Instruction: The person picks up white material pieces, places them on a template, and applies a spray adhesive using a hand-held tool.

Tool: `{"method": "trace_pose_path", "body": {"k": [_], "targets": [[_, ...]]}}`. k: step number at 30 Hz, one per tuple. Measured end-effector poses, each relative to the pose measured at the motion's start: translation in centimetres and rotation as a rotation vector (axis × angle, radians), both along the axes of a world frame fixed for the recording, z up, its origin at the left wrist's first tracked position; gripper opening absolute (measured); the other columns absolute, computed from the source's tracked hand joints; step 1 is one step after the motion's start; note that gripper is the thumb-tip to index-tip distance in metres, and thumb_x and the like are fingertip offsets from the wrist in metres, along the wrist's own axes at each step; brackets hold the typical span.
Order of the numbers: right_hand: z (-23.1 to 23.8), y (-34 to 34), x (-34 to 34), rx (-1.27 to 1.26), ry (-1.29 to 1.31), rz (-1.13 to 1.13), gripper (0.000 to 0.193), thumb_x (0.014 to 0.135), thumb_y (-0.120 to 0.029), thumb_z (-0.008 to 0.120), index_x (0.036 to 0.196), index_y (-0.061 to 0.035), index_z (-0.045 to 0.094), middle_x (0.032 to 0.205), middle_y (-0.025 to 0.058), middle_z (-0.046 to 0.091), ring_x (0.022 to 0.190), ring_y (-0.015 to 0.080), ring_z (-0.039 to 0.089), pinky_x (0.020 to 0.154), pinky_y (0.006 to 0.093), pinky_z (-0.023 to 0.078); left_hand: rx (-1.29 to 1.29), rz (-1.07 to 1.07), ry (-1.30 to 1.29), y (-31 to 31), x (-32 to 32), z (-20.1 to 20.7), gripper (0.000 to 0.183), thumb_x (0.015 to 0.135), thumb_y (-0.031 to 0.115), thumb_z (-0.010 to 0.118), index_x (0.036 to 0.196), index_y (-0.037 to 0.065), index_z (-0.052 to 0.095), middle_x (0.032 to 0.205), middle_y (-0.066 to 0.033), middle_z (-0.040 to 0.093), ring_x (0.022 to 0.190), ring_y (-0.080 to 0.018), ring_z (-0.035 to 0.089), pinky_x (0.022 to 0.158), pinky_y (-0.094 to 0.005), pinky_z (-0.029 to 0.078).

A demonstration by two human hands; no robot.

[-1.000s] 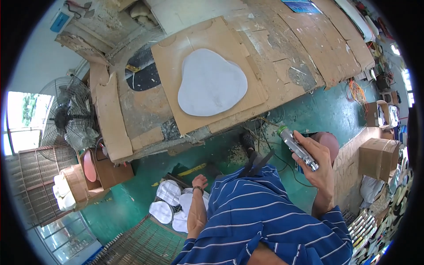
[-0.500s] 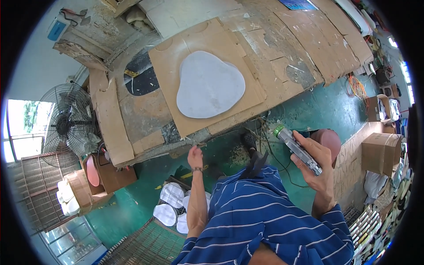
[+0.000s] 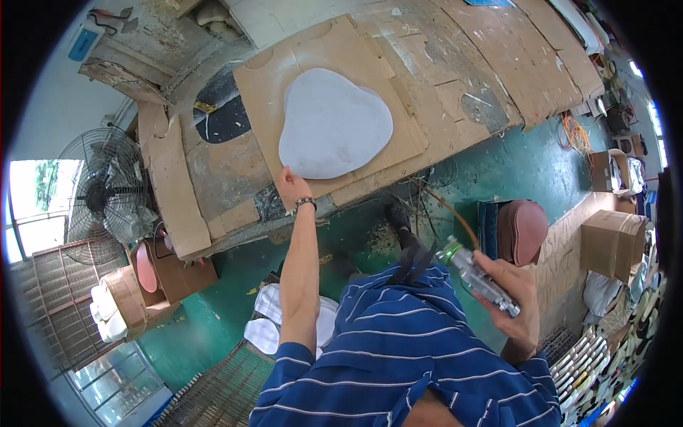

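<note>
A white, rounded three-lobed pad (image 3: pixel 336 124) lies flat on a brown cardboard sheet (image 3: pixel 267 92) on the workbench. A second edge peeks out beneath its upper right side. My left hand (image 3: pixel 294 189) reaches to the pad's near left edge, thumb and fingers pinched together there. How much of the edge sits between the fingertips is hard to make out. Low over the floor on the right, my right hand (image 3: pixel 514 295) is wrapped round a silver metal spray gun (image 3: pixel 478 276) with a green collar, its front pointing up and left. A brown hose (image 3: pixel 455 211) passes close to it.
The cardboard-covered bench (image 3: pixel 455 99) spans the far side. Stacked brown and pink pads (image 3: pixel 523 231) stand on the right, near a cardboard box (image 3: pixel 610 238). At left are a black floor fan (image 3: pixel 103 196) and an open carton (image 3: pixel 131 306). White pads (image 3: pixel 263 334) lie low beside my left arm.
My left hand has moved up and forward from beside the bench edge to the white pad's rim. My right hand has lowered slightly with the spray gun, and the hose now shows beside it.
</note>
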State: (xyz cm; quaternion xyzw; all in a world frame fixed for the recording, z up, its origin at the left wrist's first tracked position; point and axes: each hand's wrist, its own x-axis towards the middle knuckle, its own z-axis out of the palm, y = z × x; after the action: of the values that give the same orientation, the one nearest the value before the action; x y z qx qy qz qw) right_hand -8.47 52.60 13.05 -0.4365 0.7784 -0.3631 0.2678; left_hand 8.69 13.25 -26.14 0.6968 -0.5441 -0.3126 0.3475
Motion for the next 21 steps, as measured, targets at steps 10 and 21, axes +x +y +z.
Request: {"method": "trace_pose_path", "body": {"k": [10,21], "targets": [[-0.7,0.3,0.0,-0.033,0.035,-0.224,0.064,0.070,0.009,0.072,0.132,-0.0013,0.062,0.093,0.0182,0.067,0.078,0.0289,0.067,0.070,0.0312,0.050,-0.023,-0.210,-0.478,-1.0,0.2,0.8,0.038,0.078,0.017,0.079,0.115,0.011,0.070,0.107,-0.0133,0.062,0.101,-0.0312,0.062,0.091,-0.0435,0.051],[-1.4,-3.0,-3.6,-0.106,-0.142,0.067,0.062,0.068,-0.001,0.071,0.129,0.0040,0.062,0.082,0.0169,0.062,0.068,0.0311,0.061,0.064,0.0324,0.046,0.013,-0.125,-0.343,-1.0,-0.7,1.3,0.035,0.073,0.018,0.076,0.107,0.016,0.076,0.105,-0.0120,0.059,0.094,-0.0292,0.063,0.085,-0.0421,0.053]]}}
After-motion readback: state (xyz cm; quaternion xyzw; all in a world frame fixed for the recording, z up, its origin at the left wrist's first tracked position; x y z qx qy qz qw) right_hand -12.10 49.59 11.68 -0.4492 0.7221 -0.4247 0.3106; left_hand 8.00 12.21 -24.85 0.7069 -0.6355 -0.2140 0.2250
